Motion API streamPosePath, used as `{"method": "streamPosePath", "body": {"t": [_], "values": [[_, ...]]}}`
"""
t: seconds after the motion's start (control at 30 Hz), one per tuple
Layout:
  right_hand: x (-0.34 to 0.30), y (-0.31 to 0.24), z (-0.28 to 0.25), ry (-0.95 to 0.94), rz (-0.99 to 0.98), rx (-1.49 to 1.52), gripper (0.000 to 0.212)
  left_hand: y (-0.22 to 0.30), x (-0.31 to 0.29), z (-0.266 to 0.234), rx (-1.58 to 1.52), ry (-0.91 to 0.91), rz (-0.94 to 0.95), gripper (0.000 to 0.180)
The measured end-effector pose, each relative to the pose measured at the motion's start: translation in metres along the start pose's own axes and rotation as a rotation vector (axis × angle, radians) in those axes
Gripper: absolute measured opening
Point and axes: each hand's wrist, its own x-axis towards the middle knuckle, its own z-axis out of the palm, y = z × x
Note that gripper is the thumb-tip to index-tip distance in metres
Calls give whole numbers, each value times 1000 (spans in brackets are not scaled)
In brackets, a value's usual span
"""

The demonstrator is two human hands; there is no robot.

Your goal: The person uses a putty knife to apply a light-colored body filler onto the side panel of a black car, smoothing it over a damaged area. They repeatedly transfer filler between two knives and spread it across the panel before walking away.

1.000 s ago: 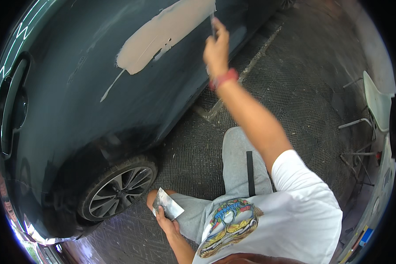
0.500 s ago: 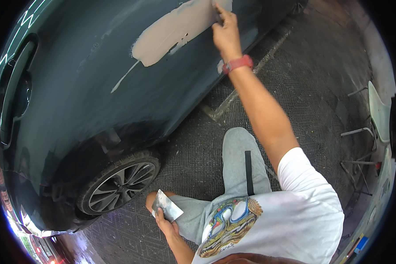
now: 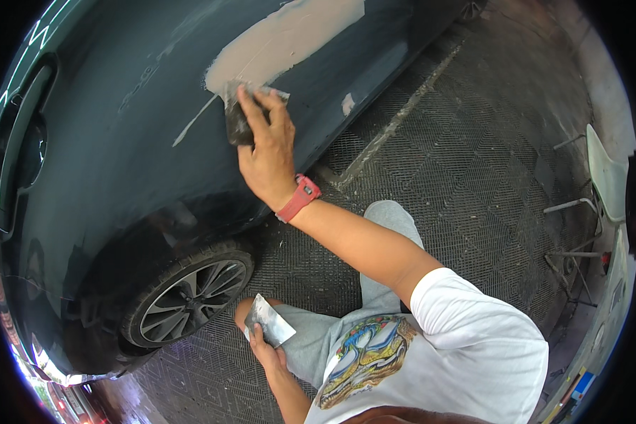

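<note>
Nearest of all, right of the left hand (image 3: 265, 350), a white shirt (image 3: 473, 339) with a colourful printed figure (image 3: 367, 360), then grey shorts (image 3: 307, 339). Clamped in that hand, over the bent knee: a thin shiny plate (image 3: 281, 328), smeared across its face — apparently a palette for paste. Ahead of the left hand and a little to its left, a spoked wheel (image 3: 196, 305). Farther out, well apart from the left: the right hand (image 3: 267, 148), with a red watch (image 3: 300, 199) at its wrist, closed on a dark, flat spreader (image 3: 240, 128). Held up to a dark car panel (image 3: 155, 184), over the near end of a beige filler patch (image 3: 290, 46); blade contact hard to confirm. Beyond the right hand, the rest of that long patch; left of the fingers, a thin stray streak (image 3: 193, 121); to their right, near the panel's lower edge, a small separate dab (image 3: 348, 104). Judging by this, busy with spreading and levelling the filler. For a good next stroke, probably calls for a low blade angle, even pressure and a feathered edge — streak included. Far right of both hands, past the ribbed floor (image 3: 502, 162), a pale chair (image 3: 606, 173). Of brands, labels or writing, nothing legible: on the shirt, mainly a picture; on the watch, a display too small to read.
</note>
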Motion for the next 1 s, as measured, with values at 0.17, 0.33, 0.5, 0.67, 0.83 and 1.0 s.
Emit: {"method": "streamPosePath", "body": {"t": [0.17,0.33,0.5,0.67,0.83,1.0], "values": [[-14,6,-28,-150,-63,82,72,-6,5,5,13,-40,5,41],[32,46,-63,111,132,302,70,-1,-2,21,30,-34,0,38],[69,48,-63,-138,-549,-325,73,-5,-1,8,22,-30,12,39],[100,56,-44,-117,-684,-332,74,-4,-7,5,39,-8,20,39],[79,68,-47,-200,-671,-303,75,-3,-8,3,39,10,39,39],[100,50,-69,-172,-604,-303,76,-3,-5,0,37,0,56,39]]}}
